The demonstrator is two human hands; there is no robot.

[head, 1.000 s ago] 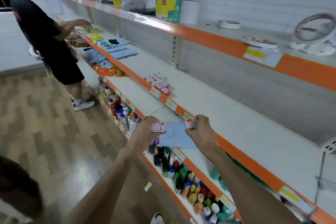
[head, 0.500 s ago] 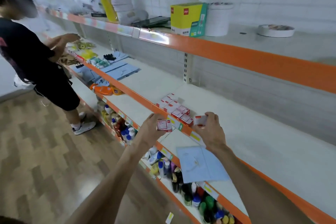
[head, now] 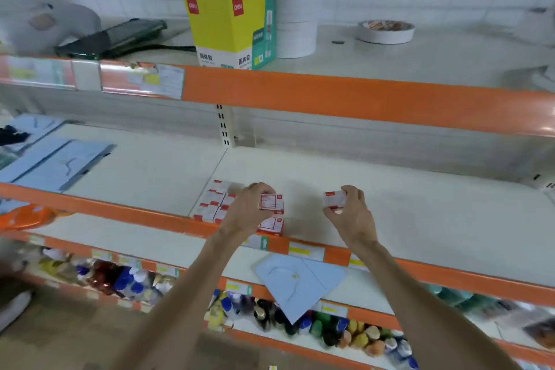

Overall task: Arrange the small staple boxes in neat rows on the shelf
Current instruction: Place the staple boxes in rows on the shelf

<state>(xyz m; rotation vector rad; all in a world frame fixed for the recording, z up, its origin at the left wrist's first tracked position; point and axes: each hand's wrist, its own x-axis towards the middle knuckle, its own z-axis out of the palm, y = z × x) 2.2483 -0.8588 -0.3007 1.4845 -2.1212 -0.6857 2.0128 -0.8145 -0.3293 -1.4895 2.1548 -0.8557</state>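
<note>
Several small red-and-white staple boxes (head: 213, 201) lie in rows on the white middle shelf (head: 420, 219), just left of my hands. My left hand (head: 249, 210) grips one staple box (head: 271, 204) and holds it just above another box (head: 271, 225) at the shelf's front edge. My right hand (head: 350, 210) pinches a second staple box (head: 335, 199) a little to the right, over bare shelf surface.
The upper shelf carries a yellow glue-stick carton (head: 229, 24), stacked white tape rolls (head: 297, 21) and a dark tablet (head: 111, 37). Blue folders (head: 60, 162) lie at left. Below, a blue folder (head: 297, 282) overhangs rows of coloured bottles (head: 330, 327).
My view swung right and closer to the shelf. Both hands carried their boxes forward, from in front of the shelf edge to over the middle shelf beside the rows.
</note>
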